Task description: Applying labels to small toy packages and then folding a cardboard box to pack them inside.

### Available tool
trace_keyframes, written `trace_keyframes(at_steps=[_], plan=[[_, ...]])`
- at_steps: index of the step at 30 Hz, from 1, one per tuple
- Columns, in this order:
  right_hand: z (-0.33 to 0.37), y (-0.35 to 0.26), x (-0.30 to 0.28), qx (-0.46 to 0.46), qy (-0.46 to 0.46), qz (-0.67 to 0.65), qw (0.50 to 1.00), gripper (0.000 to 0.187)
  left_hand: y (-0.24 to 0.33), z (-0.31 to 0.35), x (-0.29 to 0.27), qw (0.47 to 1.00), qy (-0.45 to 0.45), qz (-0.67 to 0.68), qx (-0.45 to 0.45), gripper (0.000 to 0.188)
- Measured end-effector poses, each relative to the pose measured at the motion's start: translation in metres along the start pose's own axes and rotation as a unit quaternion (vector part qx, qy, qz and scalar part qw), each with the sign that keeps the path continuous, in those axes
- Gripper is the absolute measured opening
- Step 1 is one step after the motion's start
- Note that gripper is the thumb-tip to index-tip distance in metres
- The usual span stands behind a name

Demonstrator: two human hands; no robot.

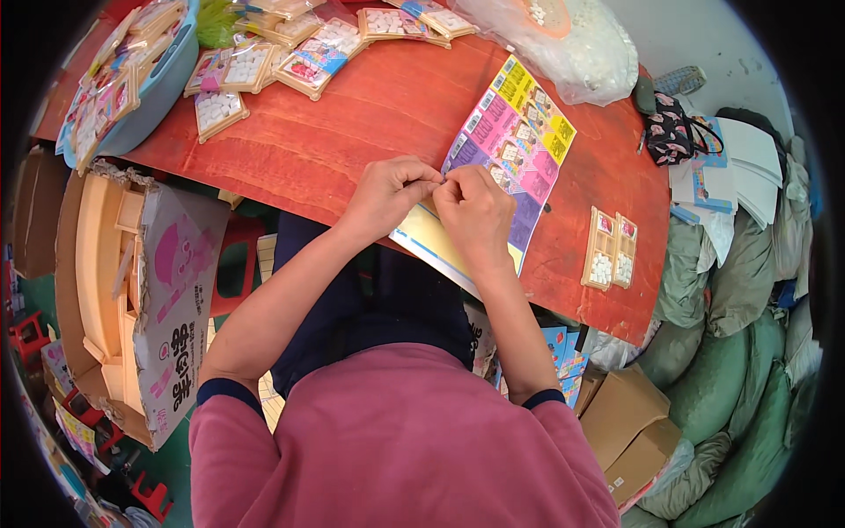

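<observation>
A printed sheet [506, 126] in yellow, pink and purple blocks lies on the red table top [352, 123] in front of me, its pale yellow end hanging toward my lap. At the sheet's left edge my two hands meet, fingertips almost touching. My left hand [392, 195] is closed in a pinch. My right hand [478, 216] is also pinched and rests over the lower part of the sheet. Whatever is between the fingertips is too small and hidden to make out. To the right lie two small wooden trays [600, 251] with white pieces in them.
Several wrapped wooden trays with white pieces [250, 67] lie at the back left, beside a blue basin [167, 88] full of more. A clear plastic bag [590, 53] of white pieces sits at the back. A cardboard box [176, 290] stands left; green sacks [713, 378] lie right.
</observation>
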State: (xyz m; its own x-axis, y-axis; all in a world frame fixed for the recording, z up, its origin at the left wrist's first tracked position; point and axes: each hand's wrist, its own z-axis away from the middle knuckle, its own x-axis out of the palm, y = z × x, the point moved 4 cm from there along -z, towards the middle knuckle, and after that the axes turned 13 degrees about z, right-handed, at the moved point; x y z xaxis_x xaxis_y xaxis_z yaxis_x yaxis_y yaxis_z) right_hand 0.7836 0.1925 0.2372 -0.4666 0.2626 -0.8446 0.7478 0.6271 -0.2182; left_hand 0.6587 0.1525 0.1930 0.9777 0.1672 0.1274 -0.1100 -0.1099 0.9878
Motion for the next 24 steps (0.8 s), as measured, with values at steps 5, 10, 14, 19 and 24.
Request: trace_keyframes(at_steps=[5,10,14,19,24], plan=[[0.004,0.013,0.006,0.066,0.014,-0.099,0.993,0.003,-0.001,0.0,-0.001,1.0,0.006,0.001,-0.02,0.011],[0.005,0.012,0.004,0.095,0.009,-0.158,0.983,0.004,-0.007,-0.002,-0.006,0.998,0.02,0.017,-0.064,0.013],[0.005,-0.004,-0.005,-0.014,0.073,-0.091,0.993,0.004,-0.008,-0.003,-0.005,0.996,0.016,0.053,-0.071,0.014],[0.004,-0.007,-0.005,-0.031,0.076,-0.035,0.996,0.004,-0.005,-0.002,-0.004,0.996,-0.011,0.081,-0.045,0.013],[0.003,0.0,0.003,0.017,0.063,-0.076,0.995,0.003,-0.003,-0.002,-0.004,0.999,0.002,0.036,-0.012,0.012]])
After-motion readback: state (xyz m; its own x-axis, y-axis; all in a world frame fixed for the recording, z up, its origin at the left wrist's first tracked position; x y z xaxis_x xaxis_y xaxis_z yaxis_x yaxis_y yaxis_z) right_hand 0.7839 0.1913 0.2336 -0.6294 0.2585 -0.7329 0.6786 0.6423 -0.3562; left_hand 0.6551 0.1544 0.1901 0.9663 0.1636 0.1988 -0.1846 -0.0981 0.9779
